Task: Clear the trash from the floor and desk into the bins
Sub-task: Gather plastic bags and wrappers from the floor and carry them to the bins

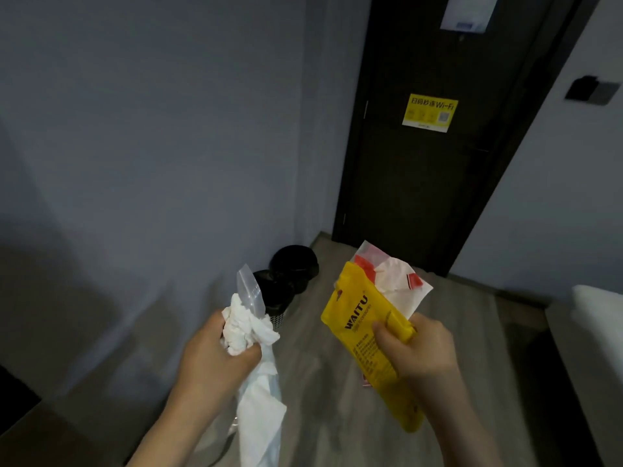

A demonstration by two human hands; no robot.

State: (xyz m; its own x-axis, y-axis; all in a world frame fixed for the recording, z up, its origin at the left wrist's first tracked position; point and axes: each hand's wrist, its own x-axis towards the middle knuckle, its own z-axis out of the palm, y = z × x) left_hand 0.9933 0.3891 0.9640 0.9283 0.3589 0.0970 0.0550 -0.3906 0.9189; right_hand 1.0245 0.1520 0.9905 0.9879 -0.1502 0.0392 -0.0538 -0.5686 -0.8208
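Observation:
My left hand [215, 358] is closed around crumpled white tissue [247, 328], with a clear plastic wrapper [250, 293] sticking up from it and more white paper hanging below. My right hand [418, 352] grips a yellow packet [357, 318] printed WAITU, together with a white and red wrapper [391, 274] behind it. Two black bins stand on the floor by the wall ahead: the nearer bin [274, 298] is partly hidden by the tissue, the farther bin [295, 264] sits just behind it.
A dark door [438, 180] with a yellow Wi-Fi sticker [429, 112] closes the corridor ahead. A grey wall runs along the left. A white bed edge [593, 332] shows at the right. Wood-look floor [337, 382] lies between me and the bins.

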